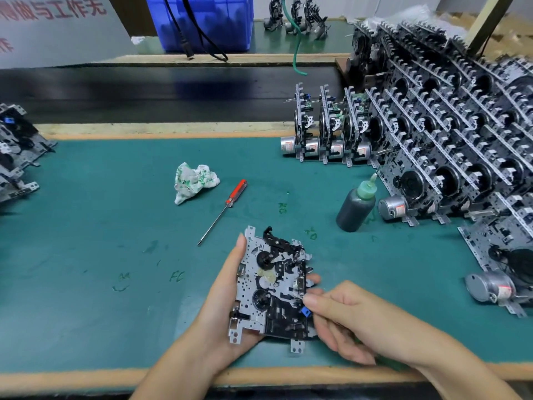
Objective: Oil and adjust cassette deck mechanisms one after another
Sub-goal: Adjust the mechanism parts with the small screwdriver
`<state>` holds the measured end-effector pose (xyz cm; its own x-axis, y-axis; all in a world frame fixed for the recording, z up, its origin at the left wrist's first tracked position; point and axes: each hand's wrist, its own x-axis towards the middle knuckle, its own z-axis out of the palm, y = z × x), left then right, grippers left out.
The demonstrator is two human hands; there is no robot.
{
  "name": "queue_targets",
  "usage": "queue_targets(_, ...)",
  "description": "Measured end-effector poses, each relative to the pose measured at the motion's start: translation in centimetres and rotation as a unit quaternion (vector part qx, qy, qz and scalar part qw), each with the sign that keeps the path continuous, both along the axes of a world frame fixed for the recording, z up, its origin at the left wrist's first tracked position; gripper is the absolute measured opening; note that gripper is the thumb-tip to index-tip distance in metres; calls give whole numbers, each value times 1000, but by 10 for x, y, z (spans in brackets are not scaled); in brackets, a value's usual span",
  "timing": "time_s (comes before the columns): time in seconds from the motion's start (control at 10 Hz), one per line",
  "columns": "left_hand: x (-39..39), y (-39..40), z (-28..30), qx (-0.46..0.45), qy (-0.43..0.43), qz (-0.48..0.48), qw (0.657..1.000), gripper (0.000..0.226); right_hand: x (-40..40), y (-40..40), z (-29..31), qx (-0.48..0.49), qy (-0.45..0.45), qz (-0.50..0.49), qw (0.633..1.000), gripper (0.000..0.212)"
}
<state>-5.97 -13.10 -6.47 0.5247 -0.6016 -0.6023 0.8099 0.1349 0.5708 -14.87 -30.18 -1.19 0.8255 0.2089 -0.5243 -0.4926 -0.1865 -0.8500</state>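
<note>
My left hand [219, 307] holds a cassette deck mechanism [271, 287] from below, thumb along its left edge and fingertips showing past its right edge. The mechanism is a grey metal plate with black reels and gears and a small blue part near its right side. My right hand [343, 316] rests against the mechanism's right edge with fingers curled, fingertips by the blue part; whether it pinches anything is hidden. A dark oil bottle [356, 207] with a green nozzle stands to the upper right. A red-handled screwdriver [223, 210] lies on the green mat [101, 226].
A crumpled white and green rag [193, 181] lies beyond the screwdriver. Rows of stacked mechanisms [450, 125] fill the right side, with several more [17, 151] at the left edge. A black conveyor belt [144, 93] runs behind the mat, and a blue crate [202, 21] stands past it.
</note>
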Motion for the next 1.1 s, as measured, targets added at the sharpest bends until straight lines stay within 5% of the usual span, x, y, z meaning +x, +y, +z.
queue_targets(0.6, -4, -4, 3, -14, 21, 18, 1000, 121, -2, 1, -5, -121, -60, -1, 991, 62)
queue_targets(0.7, -5, -3, 11, -47, 23, 36, 998, 120, -3, 0, -8, -79, -84, -24, 993, 60)
queue_targets(0.8, -6, 2, 26, -170, 107, 35, 979, 95, -3, -3, -11, -29, -93, -94, 991, 57)
queue_targets(1.1, -7, -4, 28, -205, 152, 23, 967, 103, -5, -7, -17, 62, -104, -172, 978, 40)
